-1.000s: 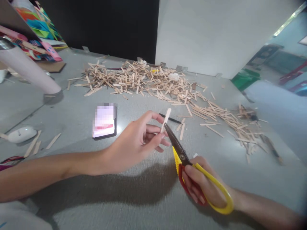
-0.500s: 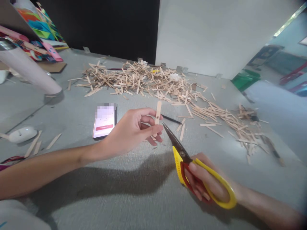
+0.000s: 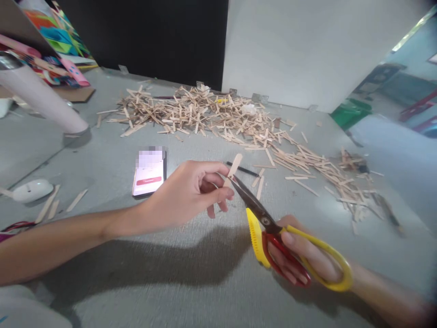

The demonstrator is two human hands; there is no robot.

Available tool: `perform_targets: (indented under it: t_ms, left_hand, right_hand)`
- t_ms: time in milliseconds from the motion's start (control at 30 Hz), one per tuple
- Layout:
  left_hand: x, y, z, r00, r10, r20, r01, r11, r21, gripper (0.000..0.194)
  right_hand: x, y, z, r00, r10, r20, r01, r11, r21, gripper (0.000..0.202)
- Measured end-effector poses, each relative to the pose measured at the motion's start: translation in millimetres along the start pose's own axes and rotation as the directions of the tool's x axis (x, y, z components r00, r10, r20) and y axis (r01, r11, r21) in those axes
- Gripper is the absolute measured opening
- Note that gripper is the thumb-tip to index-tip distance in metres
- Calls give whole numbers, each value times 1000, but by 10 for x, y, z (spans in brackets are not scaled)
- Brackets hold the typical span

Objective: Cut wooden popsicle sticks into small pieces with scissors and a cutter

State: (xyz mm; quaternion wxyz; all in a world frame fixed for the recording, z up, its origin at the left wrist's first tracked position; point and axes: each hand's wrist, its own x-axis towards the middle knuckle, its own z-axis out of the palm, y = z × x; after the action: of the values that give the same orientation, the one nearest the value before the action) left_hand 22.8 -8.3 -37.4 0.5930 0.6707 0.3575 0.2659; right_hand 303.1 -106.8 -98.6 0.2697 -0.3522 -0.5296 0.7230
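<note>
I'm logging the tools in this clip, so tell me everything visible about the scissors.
The scissors have dark metal blades and yellow plastic handles lined in red. The right hand grips them, fingers through the loops. They point up and left, blades nearly shut, tips meeting the wooden stick pinched in the left hand above the grey table.

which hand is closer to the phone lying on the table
Left. The left hand holds a wooden craft stick just to the right of the phone; the right hand grips the scissors farther right and nearer the person.
</note>
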Motion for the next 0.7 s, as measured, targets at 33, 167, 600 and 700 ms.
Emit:
perform_targets:
  t_ms: [33, 167, 600, 700]
  left_hand:
    - [0, -3, -2, 1000, 3, -1, -3, 1000, 2, 8]
    - [10, -12, -14, 1000, 20, 19, -20, 1000, -9, 16]
    - [175, -142, -212, 992, 3, 129, -10, 999, 51, 18]
    - [231, -205, -215, 993, -42, 109, 24, 986, 166, 23]
  right_hand:
    - [7, 0, -5, 1000, 14, 10, -15, 1000, 24, 69]
    - [21, 19, -46, 994, 91, 54, -98, 986, 134, 68]
    - [203, 57, -140, 993, 114, -37, -109, 987, 120, 75]
    - [276, 59, -147, 992, 102, -76, -94, 990, 108, 79]
